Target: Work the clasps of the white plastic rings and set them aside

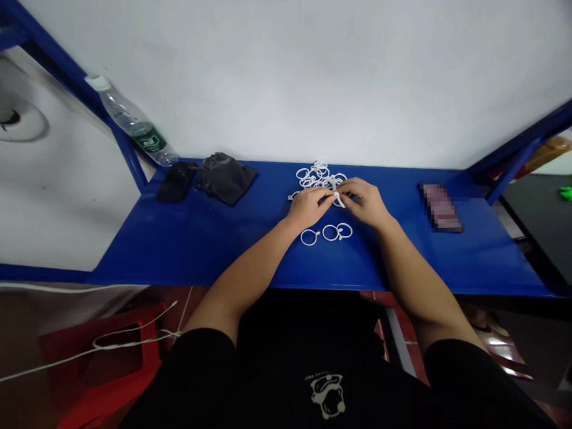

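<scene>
Between my two hands is a white ring (339, 201) with a small tab, like a curtain ring. My left hand (311, 205) pinches it from the left, and my right hand (364, 201) grips it from the right with closed fingers. Fingertips cover part of the ring. Just behind the hands lies a heap of similar white rings (318, 171), partly hidden by them. Closer to me, a single ring (309, 237) lies flat, and to its right two rings (331, 232) rest against each other.
The blue table (240, 241) meets a white wall. A black pouch (224, 178), a dark flat object (176, 182) and a plastic bottle (137, 126) stand at the left. A phone (440, 207) lies at the right. Below the table is a red stool (108, 377) with white cables.
</scene>
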The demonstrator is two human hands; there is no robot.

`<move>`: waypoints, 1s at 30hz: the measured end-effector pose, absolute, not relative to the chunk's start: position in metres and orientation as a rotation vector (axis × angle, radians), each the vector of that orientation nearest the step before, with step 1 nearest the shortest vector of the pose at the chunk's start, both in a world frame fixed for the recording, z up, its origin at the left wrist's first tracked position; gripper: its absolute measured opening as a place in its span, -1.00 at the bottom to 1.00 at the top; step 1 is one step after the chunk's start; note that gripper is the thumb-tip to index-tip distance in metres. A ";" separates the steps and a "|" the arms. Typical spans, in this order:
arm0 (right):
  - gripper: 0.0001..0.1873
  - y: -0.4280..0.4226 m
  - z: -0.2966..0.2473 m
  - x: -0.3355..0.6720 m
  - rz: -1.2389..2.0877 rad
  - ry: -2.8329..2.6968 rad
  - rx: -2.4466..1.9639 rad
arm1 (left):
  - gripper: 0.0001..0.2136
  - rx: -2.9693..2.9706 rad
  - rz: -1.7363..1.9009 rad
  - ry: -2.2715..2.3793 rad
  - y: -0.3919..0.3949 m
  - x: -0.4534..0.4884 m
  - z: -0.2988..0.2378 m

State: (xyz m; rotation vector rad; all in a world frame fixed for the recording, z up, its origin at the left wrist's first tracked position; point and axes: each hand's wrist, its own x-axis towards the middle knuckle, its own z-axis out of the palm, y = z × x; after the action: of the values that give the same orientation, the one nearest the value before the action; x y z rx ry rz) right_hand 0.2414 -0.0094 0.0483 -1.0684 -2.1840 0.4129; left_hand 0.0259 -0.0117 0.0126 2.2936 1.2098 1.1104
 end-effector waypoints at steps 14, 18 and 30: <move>-0.73 -0.007 0.042 0.239 0.382 -2.107 -0.899 | -0.83 2.428 1.304 1.145 -0.004 0.023 0.003; -0.74 -0.010 0.044 0.236 0.392 -2.103 -0.918 | -0.79 2.457 1.304 1.133 -0.004 0.023 0.003; -0.87 -0.011 0.051 0.246 0.705 -2.239 -1.123 | -0.80 2.395 1.177 1.242 -0.004 0.014 0.014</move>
State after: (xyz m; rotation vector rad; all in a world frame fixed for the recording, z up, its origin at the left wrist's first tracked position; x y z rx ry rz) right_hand 0.2463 -0.0111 0.0508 -1.1231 -2.2386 0.7046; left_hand 0.0141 -0.0041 0.0138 2.3945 1.2420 1.1773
